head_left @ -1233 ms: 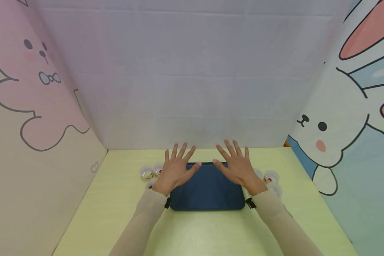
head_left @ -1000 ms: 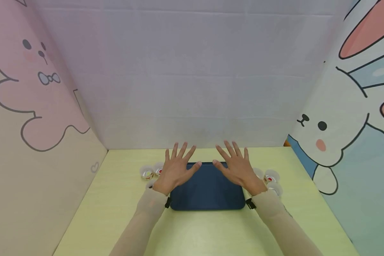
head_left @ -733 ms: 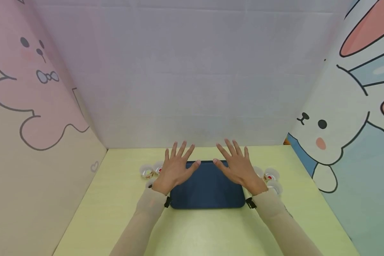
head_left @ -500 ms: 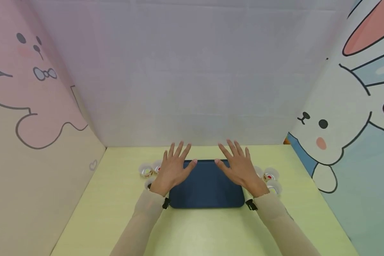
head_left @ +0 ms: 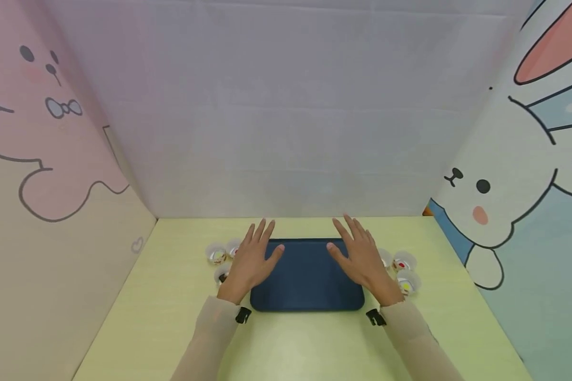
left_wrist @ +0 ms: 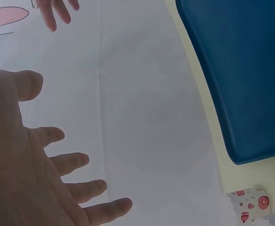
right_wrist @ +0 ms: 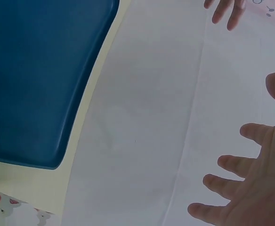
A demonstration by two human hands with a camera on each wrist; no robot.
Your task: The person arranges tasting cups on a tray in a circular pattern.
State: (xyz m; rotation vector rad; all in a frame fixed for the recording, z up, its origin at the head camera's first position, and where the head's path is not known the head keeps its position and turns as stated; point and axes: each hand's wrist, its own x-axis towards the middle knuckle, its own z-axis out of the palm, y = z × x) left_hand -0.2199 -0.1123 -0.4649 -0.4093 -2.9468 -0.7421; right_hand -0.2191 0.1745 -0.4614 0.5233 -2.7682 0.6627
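Observation:
A dark blue rectangular tray (head_left: 307, 280) lies on the pale yellow table, its long side facing me. My left hand (head_left: 250, 262) hangs in the air over the tray's left edge, fingers spread and nothing in them. Over the right edge hovers my right hand (head_left: 362, 262), likewise spread and holding nothing. In the left wrist view the fingers of the left hand (left_wrist: 34, 169) are extended, well apart from the tray (left_wrist: 250, 70). The right wrist view shows the right hand (right_wrist: 250, 179) in a similar pose, away from the tray (right_wrist: 38, 80).
Small paper cups, including one (head_left: 216, 254), stand left of the tray, partly behind my left hand. More cups, such as one (head_left: 408, 283) with something yellow inside, stand on the right. A white sheet (head_left: 286, 116) rises behind the table (head_left: 295, 344); cartoon-printed walls flank it.
Both hands have drawn back slightly toward me and moved a little apart, their fingers less widely spread. The cup with yellow contents on the right shows more. The tray stays put.

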